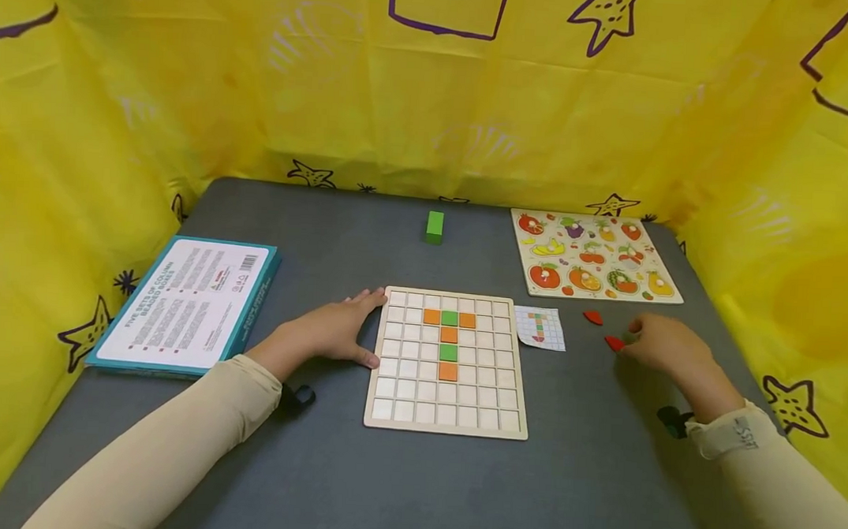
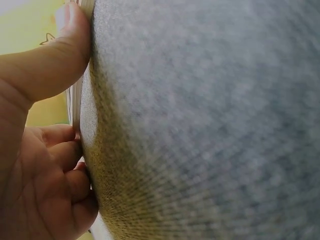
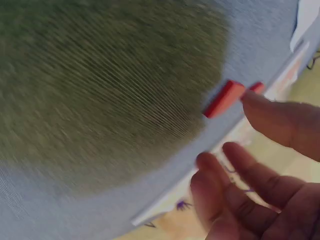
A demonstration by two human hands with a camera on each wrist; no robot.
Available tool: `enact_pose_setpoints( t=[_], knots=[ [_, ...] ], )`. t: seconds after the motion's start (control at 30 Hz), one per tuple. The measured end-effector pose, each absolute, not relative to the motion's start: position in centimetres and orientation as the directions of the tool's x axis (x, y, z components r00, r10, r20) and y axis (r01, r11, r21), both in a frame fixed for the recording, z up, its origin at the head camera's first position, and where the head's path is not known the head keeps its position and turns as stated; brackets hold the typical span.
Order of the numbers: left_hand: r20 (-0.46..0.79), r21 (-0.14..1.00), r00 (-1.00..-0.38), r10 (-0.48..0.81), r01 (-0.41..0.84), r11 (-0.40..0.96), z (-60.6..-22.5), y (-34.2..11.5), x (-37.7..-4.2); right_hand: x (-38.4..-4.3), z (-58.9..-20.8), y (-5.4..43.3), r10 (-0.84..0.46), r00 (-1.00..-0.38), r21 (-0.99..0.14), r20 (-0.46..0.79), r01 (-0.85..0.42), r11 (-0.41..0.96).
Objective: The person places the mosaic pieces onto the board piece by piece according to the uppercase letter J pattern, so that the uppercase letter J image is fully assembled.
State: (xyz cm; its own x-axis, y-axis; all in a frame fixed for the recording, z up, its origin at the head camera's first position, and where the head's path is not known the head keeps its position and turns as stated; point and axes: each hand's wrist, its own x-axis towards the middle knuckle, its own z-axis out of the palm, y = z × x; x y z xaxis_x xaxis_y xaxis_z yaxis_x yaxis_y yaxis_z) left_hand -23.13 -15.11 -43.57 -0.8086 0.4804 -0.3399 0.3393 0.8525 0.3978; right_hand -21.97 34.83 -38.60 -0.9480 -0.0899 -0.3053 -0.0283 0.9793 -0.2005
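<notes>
A wooden grid board [image 1: 446, 415] lies in the middle of the table; orange and green square tiles [image 1: 449, 335] form a T on it. At its left edge rests my left hand [image 1: 327, 327], thumb and fingers spread along the rim. Two small red wedge-shaped pieces [image 1: 593, 317] lie right of the board. Beside the nearer red piece [image 3: 225, 98] is my right hand [image 1: 665, 350]. The right wrist view shows its thumb [image 3: 280, 122] and fingers apart, nothing between them. A paper card [image 1: 545, 329] with a drawn coloured grid lies against the board's right side.
A teal-edged box [image 1: 180, 309] lies at the left. Toward the back stands a green block [image 1: 434, 227]. A fruit puzzle board [image 1: 595, 256] occupies the back right. Yellow cloth [image 1: 431, 99] with drawn stars walls the grey table [image 1: 343, 482] at the back and sides.
</notes>
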Motion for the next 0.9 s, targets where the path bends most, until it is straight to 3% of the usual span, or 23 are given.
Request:
enact_pose_setpoints(
  t=[0.2, 0.47, 0.9],
  knots=[
    [-0.351, 0.407, -0.805, 0.479, 0.33, 0.852, -43.3, -15.0, -23.0, -22.4, -40.3, 34.8, -0.178, -0.937, -0.239, -0.302, -0.106, 0.965],
    [-0.347, 0.402, -0.81, 0.474, 0.328, 0.855, -43.9, -15.1, -23.2, -22.1, -40.7, 33.5, -0.187, -0.915, -0.246, -0.358, -0.101, 0.964],
    [-0.338, 0.414, -0.811, 0.478, 0.328, 0.849, -43.7, -15.2, -23.4, -22.4, -41.1, 33.8, -0.303, -0.924, -0.292, -0.234, -0.231, 0.928]
  ],
)
